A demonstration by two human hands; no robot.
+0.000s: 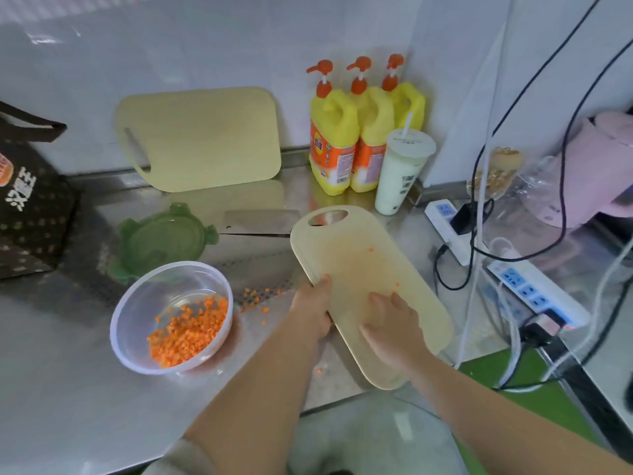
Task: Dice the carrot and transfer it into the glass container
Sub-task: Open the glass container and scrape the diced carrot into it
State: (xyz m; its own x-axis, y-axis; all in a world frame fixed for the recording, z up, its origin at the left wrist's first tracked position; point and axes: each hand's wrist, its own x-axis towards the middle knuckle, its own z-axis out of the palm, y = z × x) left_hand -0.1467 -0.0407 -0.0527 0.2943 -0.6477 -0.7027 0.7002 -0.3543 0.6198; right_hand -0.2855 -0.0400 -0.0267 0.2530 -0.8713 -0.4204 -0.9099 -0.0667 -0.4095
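On the steel table (51,389), diced carrot (190,332) sits in the glass container (133,313). My left hand (313,308) grips the cutting board (356,255); my right hand (394,323) lies flat on it.

fingers of my left hand (313,306) tucked out of sight under the cutting board (352,255), knife (260,221) partly hidden behind it, dark bag (30,200) cut off at left edge

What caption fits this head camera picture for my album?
The left hand grips the board, right hand rests on it, beside a bowl of diced carrot; some bits lie spilled between.
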